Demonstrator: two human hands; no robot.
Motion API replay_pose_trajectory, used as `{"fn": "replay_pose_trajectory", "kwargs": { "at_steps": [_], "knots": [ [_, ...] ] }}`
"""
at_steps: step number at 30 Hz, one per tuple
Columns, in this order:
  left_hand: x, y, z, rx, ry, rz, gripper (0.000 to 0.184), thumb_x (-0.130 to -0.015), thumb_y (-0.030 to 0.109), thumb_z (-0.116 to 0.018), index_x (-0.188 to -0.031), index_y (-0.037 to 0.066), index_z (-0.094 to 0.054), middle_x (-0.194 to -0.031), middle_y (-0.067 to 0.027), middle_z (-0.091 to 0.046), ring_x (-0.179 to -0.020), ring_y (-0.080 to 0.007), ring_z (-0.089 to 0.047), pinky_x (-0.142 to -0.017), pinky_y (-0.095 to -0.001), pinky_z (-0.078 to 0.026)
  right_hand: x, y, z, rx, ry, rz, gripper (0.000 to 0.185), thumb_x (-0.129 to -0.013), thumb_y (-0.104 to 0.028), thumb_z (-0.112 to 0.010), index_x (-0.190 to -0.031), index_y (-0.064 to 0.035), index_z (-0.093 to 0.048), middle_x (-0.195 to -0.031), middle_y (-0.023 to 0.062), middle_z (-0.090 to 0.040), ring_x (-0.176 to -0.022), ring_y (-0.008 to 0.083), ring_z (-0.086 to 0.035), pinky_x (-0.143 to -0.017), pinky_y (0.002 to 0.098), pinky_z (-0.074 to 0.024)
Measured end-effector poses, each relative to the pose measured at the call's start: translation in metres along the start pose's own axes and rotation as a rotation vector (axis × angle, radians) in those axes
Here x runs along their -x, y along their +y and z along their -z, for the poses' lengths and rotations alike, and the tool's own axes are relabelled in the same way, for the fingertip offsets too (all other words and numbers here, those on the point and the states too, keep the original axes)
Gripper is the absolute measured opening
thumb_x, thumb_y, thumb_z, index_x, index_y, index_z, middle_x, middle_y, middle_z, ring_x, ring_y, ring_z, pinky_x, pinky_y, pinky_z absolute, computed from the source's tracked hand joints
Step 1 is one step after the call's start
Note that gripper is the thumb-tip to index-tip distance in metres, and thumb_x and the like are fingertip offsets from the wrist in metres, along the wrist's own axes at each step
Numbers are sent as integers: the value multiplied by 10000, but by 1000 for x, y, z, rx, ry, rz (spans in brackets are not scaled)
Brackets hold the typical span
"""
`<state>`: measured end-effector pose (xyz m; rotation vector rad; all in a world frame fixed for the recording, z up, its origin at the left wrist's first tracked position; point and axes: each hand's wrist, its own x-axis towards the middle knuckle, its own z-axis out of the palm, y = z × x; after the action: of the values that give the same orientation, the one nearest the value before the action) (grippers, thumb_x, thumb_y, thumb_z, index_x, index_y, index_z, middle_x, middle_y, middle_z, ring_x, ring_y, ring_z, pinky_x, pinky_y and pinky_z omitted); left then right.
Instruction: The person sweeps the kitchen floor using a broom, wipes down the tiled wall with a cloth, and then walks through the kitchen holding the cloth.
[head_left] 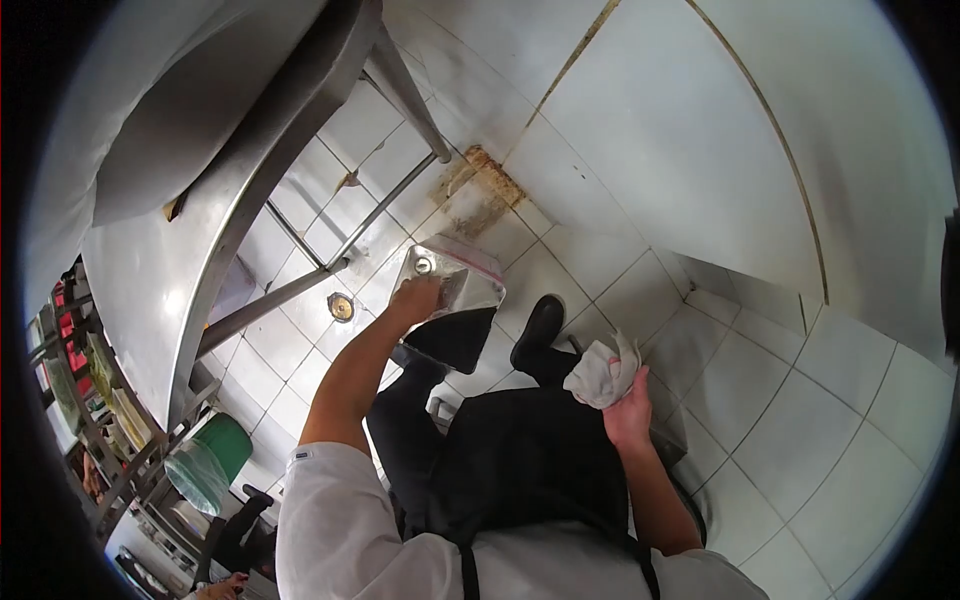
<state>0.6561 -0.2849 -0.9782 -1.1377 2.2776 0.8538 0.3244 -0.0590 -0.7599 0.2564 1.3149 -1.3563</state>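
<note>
Shows a boxy metal tub (pixel 483 291) in front of the black apron (pixel 540 455), with shiny pale walls, streaky reflections inside, a reddish line along the far side and a round fitting (pixel 423 265) by the far left corner. Turns dark toward the near edge, too black to make out. Reaches over the left edge with the left hand (pixel 416 298), fingers inside and mostly hidden; cannot tell their spread or any grip. Grips a crumpled white cloth (pixel 603 375) in the right hand (pixel 628 412), fingers curled partway around the folds, apart from the tub's right edge. Includes, between cloth and tub, a black shoe (pixel 540 330). Includes also, off the tub's left edge, a brass-coloured drain (pixel 341 307) in the tiled floor (pixel 760 420), then a metal table (pixel 140 290).
</note>
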Motion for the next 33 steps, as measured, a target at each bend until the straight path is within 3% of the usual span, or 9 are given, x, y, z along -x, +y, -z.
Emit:
{"fn": "replay_pose_trajectory", "kwargs": {
  "at_steps": [6,9,12,18,21,24,27,31,33],
  "knots": [
    [21,-1,-9,-19,-20,63,295,-922,269,-525,-1073,20,-571,-1044,-213,-643,-975,-366,-644,-861,-491,-487,-1,-6,1,20,12,10,627,-982,-575,-379,-1343,-70,-468,-1291,48,-538,-1265,229,-461,-1082,413,-340],
    [25,-3,-1,28,-90,40,339,-927,297,-526,-1114,15,-538,-1049,-209,-641,-983,-377,-638,-872,-490,-481,0,-9,2,19,25,13,635,-974,-580,-398,-1346,-71,-469,-1290,47,-540,-1262,229,-464,-1084,411,-340],
    [26,-8,-1,72,-25,-17,354,-907,317,-559,-1068,3,-530,-979,-240,-638,-947,-396,-641,-836,-492,-499,3,-10,-2,2,61,0,642,-970,-580,-406,-1359,-71,-455,-1292,47,-540,-1263,229,-464,-1086,410,-338],
    [20,2,10,58,-83,-35,325,-915,316,-539,-1028,14,-582,-1013,-226,-632,-979,-391,-629,-847,-500,-491,13,-13,-3,-1,71,-15,629,-984,-558,-393,-1378,-69,-432,-1314,55,-530,-1271,232,-460,-1093,414,-333],
    [35,2,13,-66,-58,-183,269,-884,255,-543,-1014,41,-642,-1048,-216,-643,-1018,-377,-626,-887,-487,-487,17,-14,-5,8,35,-27,633,-984,-561,-386,-1391,-78,-422,-1335,54,-520,-1283,233,-453,-1096,426,-334],
    [55,23,28,41,-110,-33,303,-859,274,-536,-1010,42,-659,-1048,-208,-649,-1015,-383,-627,-907,-484,-482,23,-19,-8,26,-31,-24,654,-974,-581,-388,-1411,-95,-405,-1359,50,-506,-1298,236,-445,-1099,435,-336],
    [79,37,15,144,-79,85,386,-876,400,-558,-998,41,-636,-1010,-207,-646,-1009,-375,-615,-881,-457,-490,29,-27,-12,44,-76,-34,662,-976,-578,-391,-1420,-87,-390,-1381,60,-486,-1310,247,-428,-1100,439,-327],
    [101,41,-4,443,24,345,513,-899,497,-537,-974,-3,-625,-973,-246,-662,-971,-420,-626,-867,-507,-486,14,-38,-5,85,-130,-88,658,-981,-577,-370,-1434,-101,-373,-1411,64,-464,-1326,260,-418,-1103,447,-333],
    [120,46,-15,426,77,383,518,-899,502,-535,-971,-3,-625,-964,-245,-661,-969,-421,-625,-869,-508,-485,6,-52,-6,115,-140,-139,660,-987,-574,-353,-1450,-105,-356,-1436,69,-442,-1343,270,-403,-1111,455,-323]
  ]
}}
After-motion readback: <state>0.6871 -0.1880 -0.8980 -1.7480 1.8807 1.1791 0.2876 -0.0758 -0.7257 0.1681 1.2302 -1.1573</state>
